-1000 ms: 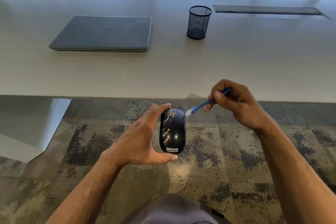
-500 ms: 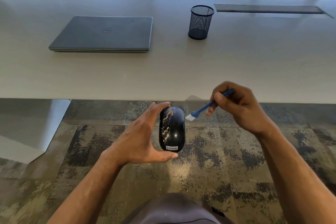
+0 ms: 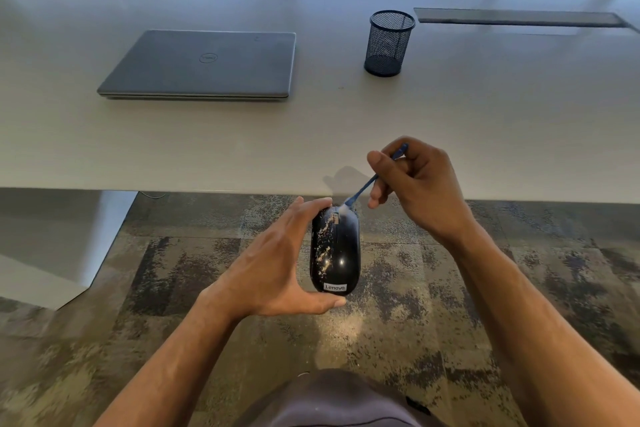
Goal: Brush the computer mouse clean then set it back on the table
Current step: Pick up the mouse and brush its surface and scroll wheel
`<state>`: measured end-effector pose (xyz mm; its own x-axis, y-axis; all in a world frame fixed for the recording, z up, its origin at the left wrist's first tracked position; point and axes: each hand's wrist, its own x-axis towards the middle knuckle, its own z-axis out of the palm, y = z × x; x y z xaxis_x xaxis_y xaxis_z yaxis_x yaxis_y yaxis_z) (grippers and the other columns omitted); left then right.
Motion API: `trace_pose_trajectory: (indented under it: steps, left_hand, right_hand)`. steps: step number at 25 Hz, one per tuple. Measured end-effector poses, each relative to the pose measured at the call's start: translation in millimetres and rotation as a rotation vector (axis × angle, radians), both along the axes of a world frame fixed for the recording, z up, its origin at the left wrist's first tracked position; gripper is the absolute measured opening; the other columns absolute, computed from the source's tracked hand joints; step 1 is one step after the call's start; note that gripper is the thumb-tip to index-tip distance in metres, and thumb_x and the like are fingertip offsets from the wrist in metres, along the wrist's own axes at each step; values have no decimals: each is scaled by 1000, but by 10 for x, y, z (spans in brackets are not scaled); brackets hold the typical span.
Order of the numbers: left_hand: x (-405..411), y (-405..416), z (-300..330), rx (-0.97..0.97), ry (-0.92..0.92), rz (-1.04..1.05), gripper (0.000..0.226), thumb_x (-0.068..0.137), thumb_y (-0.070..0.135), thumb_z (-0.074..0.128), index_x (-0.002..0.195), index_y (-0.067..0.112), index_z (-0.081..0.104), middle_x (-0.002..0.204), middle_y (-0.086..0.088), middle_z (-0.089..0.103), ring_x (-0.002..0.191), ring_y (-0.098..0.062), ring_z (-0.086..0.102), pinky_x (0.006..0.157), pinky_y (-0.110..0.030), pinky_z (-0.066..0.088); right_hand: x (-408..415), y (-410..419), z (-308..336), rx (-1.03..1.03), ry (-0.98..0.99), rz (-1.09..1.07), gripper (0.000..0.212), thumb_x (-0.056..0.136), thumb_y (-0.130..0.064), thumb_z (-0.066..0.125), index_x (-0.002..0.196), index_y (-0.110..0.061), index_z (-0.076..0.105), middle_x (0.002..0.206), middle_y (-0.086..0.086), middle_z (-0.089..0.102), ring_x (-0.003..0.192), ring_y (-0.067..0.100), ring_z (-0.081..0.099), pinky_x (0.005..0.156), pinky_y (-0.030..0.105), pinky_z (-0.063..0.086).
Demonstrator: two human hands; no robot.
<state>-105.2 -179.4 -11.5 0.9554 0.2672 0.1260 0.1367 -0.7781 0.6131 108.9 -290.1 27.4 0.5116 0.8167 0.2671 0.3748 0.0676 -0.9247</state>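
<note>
My left hand (image 3: 277,270) grips the computer mouse (image 3: 335,250) lengthwise, fingers curled over its far end and thumb under its near end, holding it above the carpet (image 3: 450,288), just near of the worktop (image 3: 346,121) edge. My right hand (image 3: 419,187) pinches a thin blue brush (image 3: 362,189), whose pale bristles touch the mouse's far end by the scroll wheel. The mouse is glossy black, speckled with pale dust down its left half, with a white Lenovo label at its near end. Farther off on the worktop sit a closed laptop (image 3: 207,64) and, right of it, a mesh cup (image 3: 388,43).

Pale table (image 3: 485,121) bears closed laptop (image 3: 207,64), mesh cup (image 3: 388,43).
</note>
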Motion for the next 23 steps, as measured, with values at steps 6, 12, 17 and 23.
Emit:
trace_pose_trajectory:
  steps: [6,12,17,23]
  left_hand:
    - [5,53,58,-6,-28,-22,114,61,67,77,149,24,20,147,-6,42,127,-5,40,107,-9,21]
    - [-10,68,55,-23,-18,-2,113,60,67,77,148,26,20,145,-4,44,126,-1,39,107,-10,22]
    - [-27,118,27,-56,5,53,116,60,67,79,149,29,17,152,-8,39,140,-28,39,114,-54,32]
    - [-33,159,61,-64,22,70,116,57,69,78,148,35,15,153,-6,37,140,-27,38,113,-57,33]
  right_hand:
    - [26,-7,-13,59,82,57,16,103,-18,59,88,-12,63,62,5,71,55,21,71,62,27,57]
    - [55,-45,-74,-9,55,-85,17,100,-27,59,91,-12,62,67,4,73,62,22,72,66,32,58]
    - [3,-209,-182,65,312,-19,20,96,-27,56,96,-7,61,70,6,73,65,21,73,69,31,61]
    - [69,-438,-316,64,383,-106,22,93,-30,56,96,-9,64,72,7,73,68,22,73,71,34,61]
